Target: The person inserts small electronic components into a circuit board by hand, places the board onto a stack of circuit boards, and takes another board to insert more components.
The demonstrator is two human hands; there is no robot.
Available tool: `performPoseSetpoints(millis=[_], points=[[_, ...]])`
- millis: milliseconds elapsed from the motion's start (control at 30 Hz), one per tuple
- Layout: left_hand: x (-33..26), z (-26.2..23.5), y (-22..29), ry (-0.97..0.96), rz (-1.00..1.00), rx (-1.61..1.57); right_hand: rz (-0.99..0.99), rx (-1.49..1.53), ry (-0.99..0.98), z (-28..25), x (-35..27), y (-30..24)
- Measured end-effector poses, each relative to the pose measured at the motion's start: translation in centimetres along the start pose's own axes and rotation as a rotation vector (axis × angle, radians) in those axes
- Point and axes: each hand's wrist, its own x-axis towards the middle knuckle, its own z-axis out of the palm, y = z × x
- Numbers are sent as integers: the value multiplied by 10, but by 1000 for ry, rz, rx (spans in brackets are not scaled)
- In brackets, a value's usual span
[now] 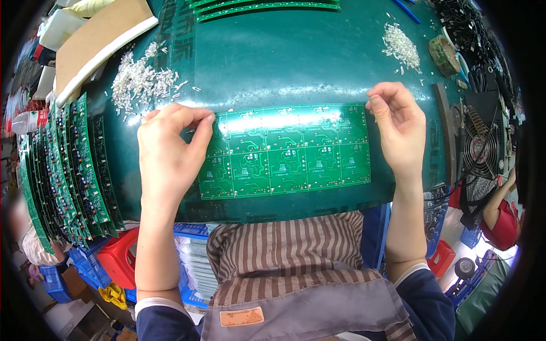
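Note:
A green printed circuit board (287, 153) lies flat on the dark green tabletop in front of me, its panel divided into several repeated sections. My left hand (170, 148) is at its upper left corner, thumb and forefinger pinched together. Just beyond the upper right corner, my right hand (401, 128) is raised with thumb and forefinger close together and the other fingers curled. Whatever either pinch holds is too small to make out. Small clear parts with thin leads form one pile (139, 82) beyond my left hand and another pile (401, 46) beyond my right.
Filled circuit boards (79, 170) stand in a row at the left. More green boards (267, 8) lie at the far edge. A brown padded panel (105, 42) is at the far left; a round fan (480, 149) stands right. Red stools (118, 258) and blue crates are below the table.

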Motion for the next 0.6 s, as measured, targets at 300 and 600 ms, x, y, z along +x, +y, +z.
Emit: performPoseSetpoints(millis=[300,600], points=[[4,-2,9,-47,36,40,15,77,3,7,-6,-6],[0,0,8,-45,24,89,-13,-270,79,3,-3,7]])
